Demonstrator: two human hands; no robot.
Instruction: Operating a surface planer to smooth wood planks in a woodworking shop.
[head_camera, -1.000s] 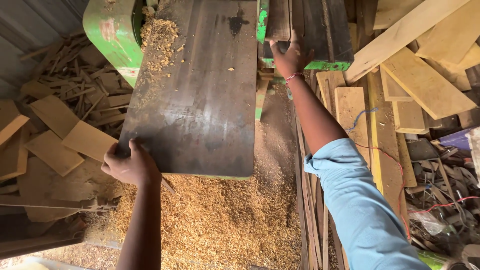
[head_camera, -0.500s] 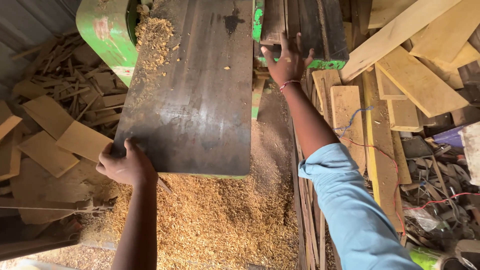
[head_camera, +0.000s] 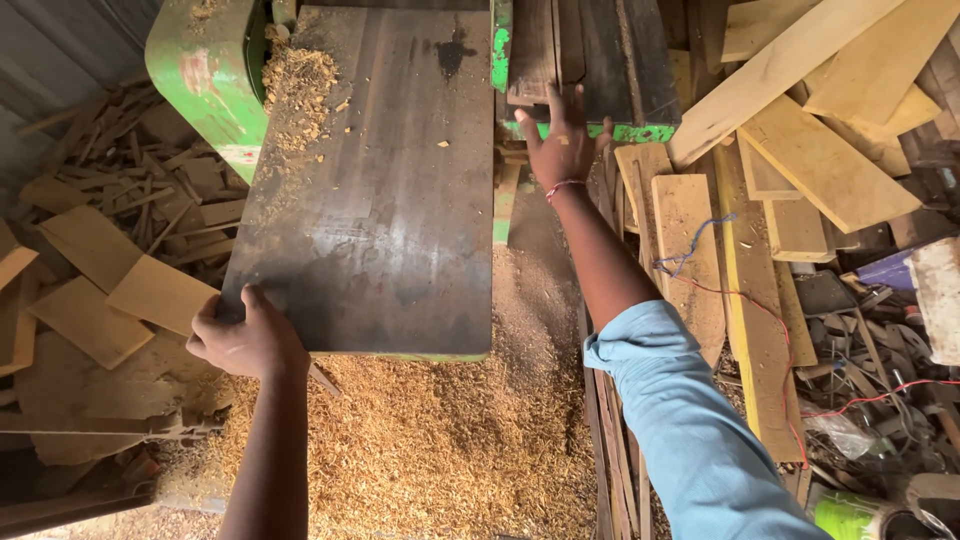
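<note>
At the far left we see scrap offcuts heaped on the ground, their edges running out of frame. Next comes our left hand, arm bare and reaching straight up from the bottom edge; its fingers curl over the near left corner of the dark metal machine table, gripping that edge. The fingertips wrap under the plate, so we cannot see them fully. The table lies in the middle of the view, flat, with a drift of sawdust along its left side by the green machine housing, whose top is cut off. Below the table a wide bed of wood shavings covers the floor.

Further right, our right hand stretches forward from a light blue sleeve, palm down and fingers spread, pressing on the dark boards on the green-edged bed; it grips nothing. The two hands are well apart. Rightmost, pale planks overlap, and tangled wires and clutter are hard to make out.
</note>
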